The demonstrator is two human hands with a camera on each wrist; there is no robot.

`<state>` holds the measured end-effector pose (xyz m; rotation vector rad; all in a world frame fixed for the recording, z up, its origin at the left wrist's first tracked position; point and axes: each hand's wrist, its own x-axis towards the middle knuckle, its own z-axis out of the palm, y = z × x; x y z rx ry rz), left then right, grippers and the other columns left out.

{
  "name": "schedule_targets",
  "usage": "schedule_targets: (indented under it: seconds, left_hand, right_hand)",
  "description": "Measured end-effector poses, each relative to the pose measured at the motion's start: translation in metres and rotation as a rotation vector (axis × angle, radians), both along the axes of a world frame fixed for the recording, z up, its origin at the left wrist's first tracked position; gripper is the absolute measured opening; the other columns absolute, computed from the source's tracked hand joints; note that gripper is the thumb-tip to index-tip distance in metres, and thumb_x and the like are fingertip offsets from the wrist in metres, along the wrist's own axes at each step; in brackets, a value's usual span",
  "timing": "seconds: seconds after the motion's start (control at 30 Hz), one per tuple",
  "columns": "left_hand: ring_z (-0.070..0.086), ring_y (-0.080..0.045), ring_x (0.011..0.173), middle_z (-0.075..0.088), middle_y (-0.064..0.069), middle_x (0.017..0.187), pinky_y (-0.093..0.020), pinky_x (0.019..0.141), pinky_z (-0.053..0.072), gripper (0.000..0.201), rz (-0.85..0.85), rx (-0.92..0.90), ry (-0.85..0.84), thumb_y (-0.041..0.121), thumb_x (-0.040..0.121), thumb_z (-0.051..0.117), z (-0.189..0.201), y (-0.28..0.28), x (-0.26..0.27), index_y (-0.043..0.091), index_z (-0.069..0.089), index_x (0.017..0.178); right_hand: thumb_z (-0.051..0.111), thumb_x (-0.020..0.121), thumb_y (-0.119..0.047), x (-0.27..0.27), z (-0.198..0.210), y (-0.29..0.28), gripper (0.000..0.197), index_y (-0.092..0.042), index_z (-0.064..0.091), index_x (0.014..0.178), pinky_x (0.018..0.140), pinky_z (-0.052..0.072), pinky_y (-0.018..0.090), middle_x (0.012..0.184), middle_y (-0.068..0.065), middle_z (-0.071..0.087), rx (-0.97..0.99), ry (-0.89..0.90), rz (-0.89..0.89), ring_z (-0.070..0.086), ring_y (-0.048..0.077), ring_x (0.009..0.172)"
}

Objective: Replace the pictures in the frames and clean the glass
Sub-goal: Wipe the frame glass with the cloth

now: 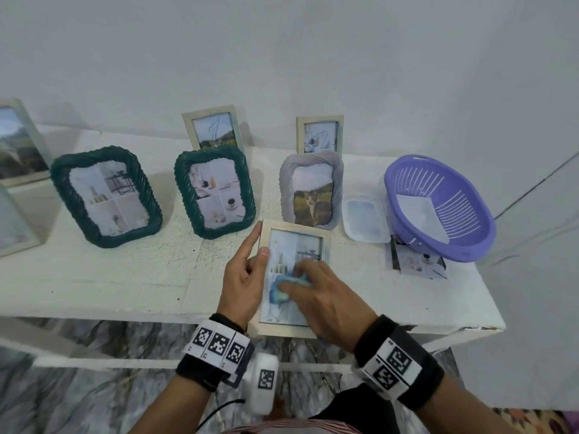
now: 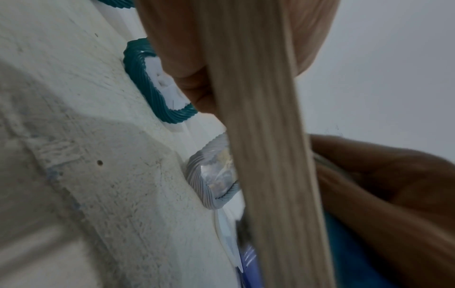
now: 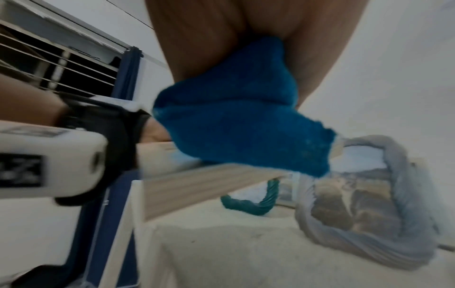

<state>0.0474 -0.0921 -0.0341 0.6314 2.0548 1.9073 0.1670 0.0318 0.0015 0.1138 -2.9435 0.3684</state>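
Observation:
A pale wooden picture frame (image 1: 296, 226) lies tilted over the white table's front edge (image 1: 94, 311), with a collage picture under its glass (image 1: 308, 245). My left hand (image 1: 250, 267) grips the frame's left side, thumb on the glass and forefinger along the rail. My right hand (image 1: 326, 296) holds a bunched blue cloth (image 1: 282, 288) and presses it on the lower glass. The right wrist view shows the cloth (image 3: 241, 120) wadded under the fingers above the frame (image 3: 197, 185). In the left wrist view the frame's edge (image 2: 265, 136) runs between my fingers.
Two green rope-edged frames (image 1: 106, 195) (image 1: 216, 191) and a grey one (image 1: 310, 189) stand behind. Two pale frames (image 1: 216, 130) (image 1: 319, 134) lean on the wall. At the right are a clear tray (image 1: 365, 219), a purple basket (image 1: 438, 208) and loose photos (image 1: 416, 261).

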Motion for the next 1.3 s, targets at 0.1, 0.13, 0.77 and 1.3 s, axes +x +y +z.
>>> schedule_targets:
  seconds: [0.1, 0.13, 0.77, 1.3]
  left_hand:
    - [0.021, -0.007, 0.048, 0.023, 0.005, 0.055, -0.017, 0.045, 0.023, 0.044, 0.013, -0.008, 0.027, 0.019, 0.103, 0.046, 0.003, 0.007, 0.005, 0.037, 0.041, 0.143]
    - [0.019, -0.005, 0.047, 0.021, 0.012, 0.053, -0.015, 0.044, 0.022, 0.044, 0.008, -0.002, 0.029, 0.017, 0.103, 0.046, 0.004, 0.009, 0.006, 0.034, 0.041, 0.144]
    - [0.046, -0.025, 0.071, 0.051, -0.010, 0.083, -0.042, 0.068, 0.046, 0.039, -0.018, 0.073, -0.091, 0.039, 0.101, 0.049, -0.011, 0.016, -0.019, 0.058, 0.045, 0.135]
    - [0.043, -0.023, 0.076, 0.046, -0.003, 0.095, -0.038, 0.070, 0.040, 0.043, 0.074, 0.091, -0.051, 0.030, 0.103, 0.048, -0.016, 0.006, -0.024, 0.047, 0.044, 0.142]
  right_hand:
    - [0.061, 0.078, 0.000, -0.016, 0.006, 0.014, 0.031, -0.010, 0.067, 0.107, 0.069, 0.052, 0.035, 0.103, 0.015, 0.053, 0.007, 0.079, -0.191, 0.053, 0.030, 0.079]
    - [0.060, 0.077, 0.001, -0.020, 0.009, 0.012, 0.029, -0.008, 0.066, 0.104, 0.068, 0.052, 0.038, 0.101, 0.016, 0.053, 0.014, 0.099, -0.228, 0.052, 0.031, 0.078]
    - [0.062, 0.084, -0.012, -0.001, 0.015, 0.006, 0.033, -0.023, 0.064, 0.115, 0.073, 0.050, 0.029, 0.107, 0.006, 0.050, 0.098, -0.100, 0.211, 0.048, 0.021, 0.088]
    - [0.070, 0.070, -0.005, -0.003, -0.002, -0.005, 0.043, -0.015, 0.062, 0.110, 0.064, 0.052, 0.033, 0.103, 0.010, 0.056, 0.066, 0.033, -0.161, 0.051, 0.024, 0.081]
